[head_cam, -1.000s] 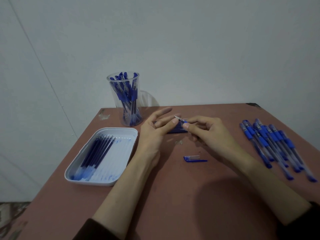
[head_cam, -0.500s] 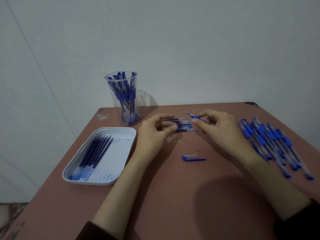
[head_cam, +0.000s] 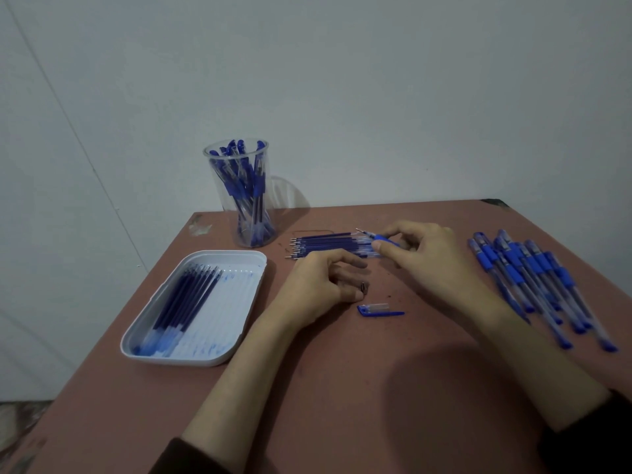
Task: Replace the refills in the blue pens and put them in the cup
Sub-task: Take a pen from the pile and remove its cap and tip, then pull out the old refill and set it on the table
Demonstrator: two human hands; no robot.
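— What is the person wearing?
— Dark sleeves, pushed well back from the fingers (head_cam: 345,260); forearms bare.
— Anything on the left hand (head_cam: 318,285) or right hand (head_cam: 427,254)?
— Both bare: no rings, no watch.

A single head-worn view is looking forward and steeply down from above the near edge of the reddish-brown square table (head_cam: 342,405), facing the pale grey wall (head_cam: 342,80) behind its far edge. The table is filling the lower half of the frame (the wide lens is bending its edges outward), with both forearms entering from the bottom, close under the camera. The table's far right corner is showing; its near corners are lying outside the frame.
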